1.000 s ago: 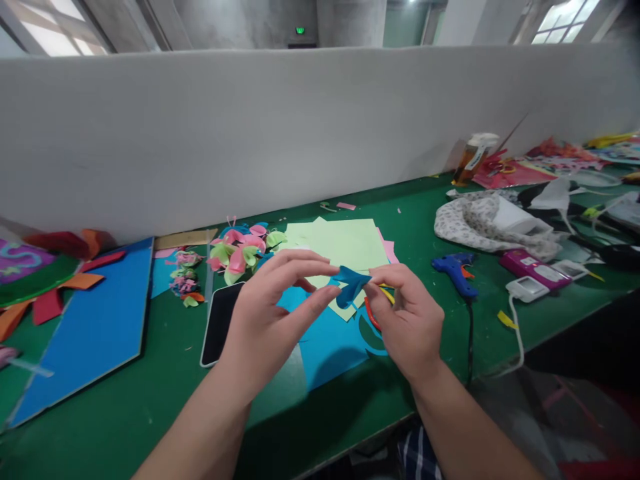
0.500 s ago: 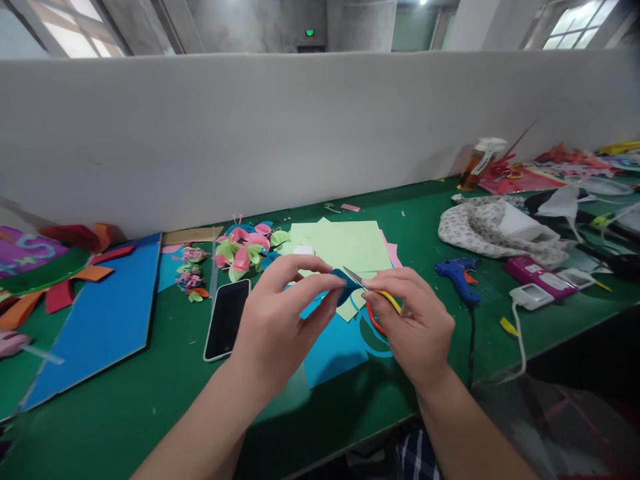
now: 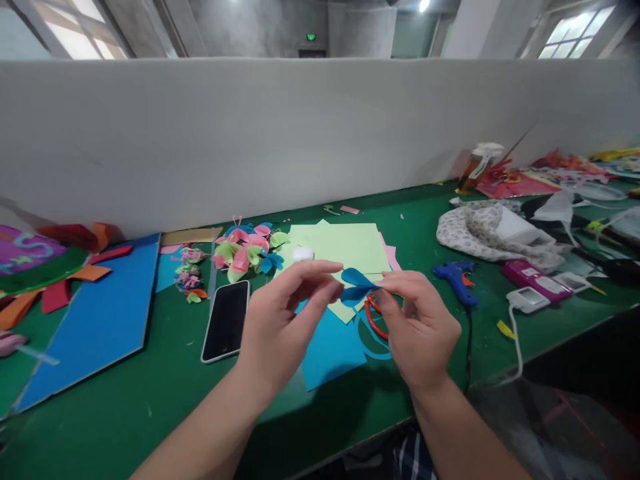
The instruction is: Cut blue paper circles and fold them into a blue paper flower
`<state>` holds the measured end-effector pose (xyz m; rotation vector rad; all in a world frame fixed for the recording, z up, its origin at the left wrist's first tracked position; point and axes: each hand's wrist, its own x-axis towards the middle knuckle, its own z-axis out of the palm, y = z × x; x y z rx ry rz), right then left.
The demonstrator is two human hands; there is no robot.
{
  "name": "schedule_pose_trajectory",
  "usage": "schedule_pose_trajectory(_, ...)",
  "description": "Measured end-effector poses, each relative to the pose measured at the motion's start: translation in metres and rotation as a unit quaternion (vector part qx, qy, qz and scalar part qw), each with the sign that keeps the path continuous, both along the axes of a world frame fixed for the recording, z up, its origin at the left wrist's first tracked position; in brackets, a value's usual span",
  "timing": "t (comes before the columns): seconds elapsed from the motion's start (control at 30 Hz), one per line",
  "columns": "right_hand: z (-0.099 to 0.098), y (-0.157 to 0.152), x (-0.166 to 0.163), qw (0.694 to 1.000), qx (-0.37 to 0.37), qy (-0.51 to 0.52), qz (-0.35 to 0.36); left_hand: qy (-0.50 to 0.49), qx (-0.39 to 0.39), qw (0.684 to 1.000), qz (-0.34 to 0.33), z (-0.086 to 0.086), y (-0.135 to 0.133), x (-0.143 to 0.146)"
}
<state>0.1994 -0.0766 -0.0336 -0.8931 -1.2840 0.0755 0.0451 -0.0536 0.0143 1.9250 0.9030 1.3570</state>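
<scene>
Above the green table (image 3: 150, 393), both my hands pinch a small blue paper petal piece (image 3: 356, 285). My left hand (image 3: 285, 313) grips its left end between thumb and fingertips. My right hand (image 3: 417, 320) pinches its right end. Red-handled scissors (image 3: 373, 313) show just below my right hand, but the hand hides whether it holds them. Under the hands lie a blue paper sheet (image 3: 330, 347) and light green sheets (image 3: 345, 243).
A black phone (image 3: 226, 320) lies left of my hands, with a pile of pink, green and blue paper flowers (image 3: 245, 250) behind it. A blue glue gun (image 3: 457, 277) lies at the right, a large blue board (image 3: 95, 320) at the left. A white partition (image 3: 300, 133) runs along the back.
The scissor blade that pointed at the blue piece half a second ago is no longer raised. The blue piece now spreads open between my fingertips, with both hands slightly lower.
</scene>
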Motion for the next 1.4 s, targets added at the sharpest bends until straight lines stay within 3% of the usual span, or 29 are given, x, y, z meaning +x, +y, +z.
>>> schedule_pose_trajectory(0.17,0.0,-0.001,-0.004,1.0,0.001,0.006,0.016,-0.048,-0.03,0.996,-0.066,-0.007,-0.003,0.01)
schedule_pose_trajectory(0.53,0.0,-0.003,-0.013,0.992,-0.044,0.092,0.071,-0.037,0.128,0.989,-0.061,-0.026,-0.008,0.021)
schedule_pose_trajectory(0.7,0.0,-0.001,-0.019,0.952,-0.113,0.242,0.151,0.012,0.196,0.979,-0.049,-0.032,-0.012,0.023)
schedule_pose_trajectory(0.83,0.006,-0.002,-0.019,0.915,-0.181,0.318,0.17,0.087,0.266,0.958,-0.055,-0.036,-0.011,0.025)
schedule_pose_trajectory(1.1,0.009,-0.006,-0.016,0.913,-0.21,0.281,0.207,0.153,0.386,0.909,-0.023,-0.047,-0.001,0.032)
schedule_pose_trajectory(1.4,0.009,0.0,-0.008,0.908,-0.198,0.304,0.211,0.193,0.411,0.891,-0.004,-0.046,0.003,0.029)
